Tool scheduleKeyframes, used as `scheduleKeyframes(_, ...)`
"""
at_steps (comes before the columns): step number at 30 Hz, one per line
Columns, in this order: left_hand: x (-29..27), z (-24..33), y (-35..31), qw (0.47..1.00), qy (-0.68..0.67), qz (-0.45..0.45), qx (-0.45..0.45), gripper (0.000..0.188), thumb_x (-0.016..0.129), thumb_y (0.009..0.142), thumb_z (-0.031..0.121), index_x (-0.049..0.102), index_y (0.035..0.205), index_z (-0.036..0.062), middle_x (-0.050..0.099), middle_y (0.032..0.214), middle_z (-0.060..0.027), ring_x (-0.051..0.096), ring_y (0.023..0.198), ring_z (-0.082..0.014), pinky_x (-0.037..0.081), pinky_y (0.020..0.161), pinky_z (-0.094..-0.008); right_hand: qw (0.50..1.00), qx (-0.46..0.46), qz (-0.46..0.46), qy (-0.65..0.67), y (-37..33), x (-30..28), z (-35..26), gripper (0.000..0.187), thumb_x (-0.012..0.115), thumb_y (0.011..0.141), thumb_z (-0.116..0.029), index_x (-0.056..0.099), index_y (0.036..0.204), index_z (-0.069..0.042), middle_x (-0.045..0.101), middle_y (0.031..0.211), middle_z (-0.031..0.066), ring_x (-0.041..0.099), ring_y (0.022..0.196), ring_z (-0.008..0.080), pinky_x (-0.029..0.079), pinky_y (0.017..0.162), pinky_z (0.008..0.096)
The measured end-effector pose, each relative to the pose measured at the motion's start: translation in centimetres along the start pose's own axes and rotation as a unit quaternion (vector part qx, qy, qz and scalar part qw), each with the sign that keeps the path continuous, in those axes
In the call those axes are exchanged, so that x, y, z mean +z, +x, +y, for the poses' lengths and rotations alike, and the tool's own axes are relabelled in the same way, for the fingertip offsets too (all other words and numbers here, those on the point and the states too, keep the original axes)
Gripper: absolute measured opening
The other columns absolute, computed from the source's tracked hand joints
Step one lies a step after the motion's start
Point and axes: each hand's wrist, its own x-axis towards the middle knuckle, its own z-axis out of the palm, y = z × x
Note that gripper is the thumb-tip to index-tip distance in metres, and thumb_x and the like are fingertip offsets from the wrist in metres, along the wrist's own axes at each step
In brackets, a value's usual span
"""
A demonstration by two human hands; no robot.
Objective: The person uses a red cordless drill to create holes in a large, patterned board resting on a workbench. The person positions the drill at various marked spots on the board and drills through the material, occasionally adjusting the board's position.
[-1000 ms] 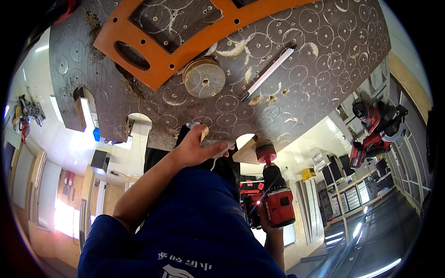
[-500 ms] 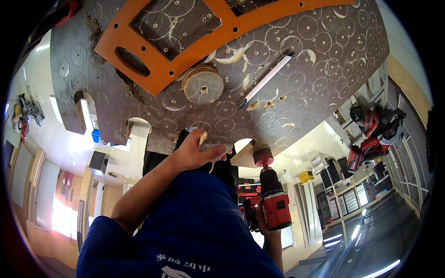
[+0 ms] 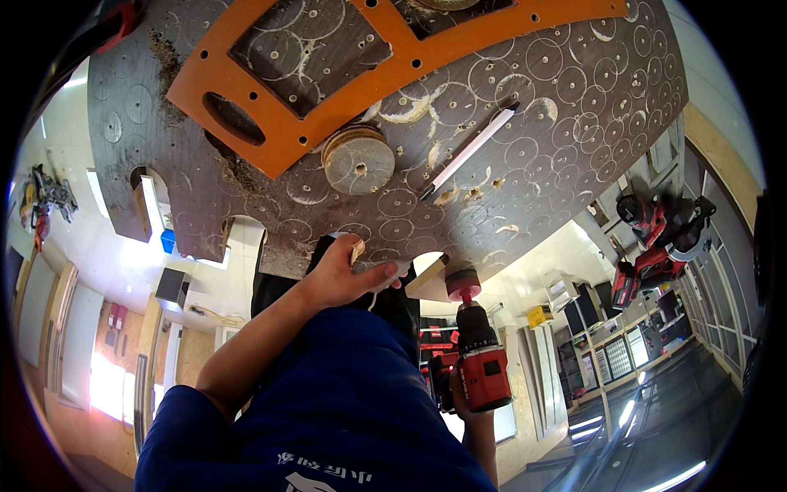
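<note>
My right hand [image 3: 463, 400] grips a red and black cordless drill [image 3: 484, 373] beside my body, at the table's near edge. A round red hole saw [image 3: 463, 284] sits in its chuck, pointing up toward the wooden tabletop [image 3: 541, 176]. My left hand [image 3: 348, 275] is closed at that same edge, left of the drill. A small tan bit shows by its fingers and something pale under the thumb; I cannot tell what they are. Beyond the hands stands a short stack of round wooden discs [image 3: 359, 164], each with a centre hole where visible.
An orange template [image 3: 328, 111] with cut-out windows lies across the far left, near sawdust. To the right of the discs is a white marker-like stick [image 3: 471, 149]. Ring cuts and small holes cover the tabletop. More red power tools [image 3: 656, 242] rest at the far right.
The drill has shifted slightly left, and the whole view has moved a little. My left hand keeps its closed pose at the edge.
</note>
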Motion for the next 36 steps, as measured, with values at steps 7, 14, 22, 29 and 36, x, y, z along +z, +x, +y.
scheduleKeyframes(7,0.4,-1.2,-0.4,0.922,0.307,0.182,0.148,0.042,0.078,0.074,0.037,0.058,0.078,0.0004,0.056,0.072,-0.0163,0.054,0.072,-0.0359,0.042,0.07,-0.043,0.989,-0.124,0.05,-0.068,1.5,-0.9,-1.8,0.014,0.063,0.087,-0.007,0.064,0.1,-0.004,0.064,0.085,0.0087,0.064,0.077,0.0213,0.051,0.068,0.0344)
scheduleKeyframes(14,0.5,-2.4,-0.6,0.892,0.318,0.241,0.211,0.041,0.077,0.075,0.037,0.059,0.084,0.0011,0.057,0.073,-0.0154,0.054,0.071,-0.0352,0.042,0.069,-0.0411,0.993,-0.096,0.029,-0.057,1.1,-0.7,-1.3,0.015,0.065,0.086,-0.005,0.063,0.101,-0.004,0.064,0.086,0.0087,0.064,0.077,0.0203,0.051,0.069,0.0333)
scheduleKeyframes(22,0.1,-1.9,-0.7,0.907,0.304,0.2,0.211,0.037,0.072,0.08,0.035,0.058,0.088,0.0014,0.057,0.072,-0.0132,0.054,0.066,-0.0332,0.039,0.067,-0.0403,0.999,0.038,-0.008,0.028,0.3,-0.2,-0.6,0.026,0.061,0.085,-0.026,0.069,0.107,-0.014,0.067,0.108,0.0084,0.06,0.103,0.0324,0.039,0.084,0.0484)
scheduleKeyframes(29,0.2,-1.6,-0.6,0.902,0.295,0.209,0.235,0.036,0.072,0.081,0.033,0.058,0.087,0.0007,0.057,0.07,-0.013,0.054,0.065,-0.0339,0.039,0.065,-0.0402,1.0,-0.007,-0.003,-0.022,0.4,-0.2,-0.4,0.024,0.061,0.086,-0.019,0.066,0.108,-0.01,0.066,0.104,0.0098,0.061,0.099,0.0302,0.043,0.082,0.0444)
scheduleKeyframes(36,0.4,-2.1,-0.5,0.889,0.303,0.223,0.261,0.037,0.074,0.079,0.033,0.058,0.085,0.0005,0.057,0.07,-0.0132,0.054,0.065,-0.0337,0.04,0.064,-0.0402,0.995,-0.081,0.004,-0.064,0.7,-0.8,-0.9,0.017,0.062,0.087,-0.007,0.063,0.104,-0.004,0.065,0.094,0.0104,0.064,0.087,0.0239,0.051,0.076,0.0371)
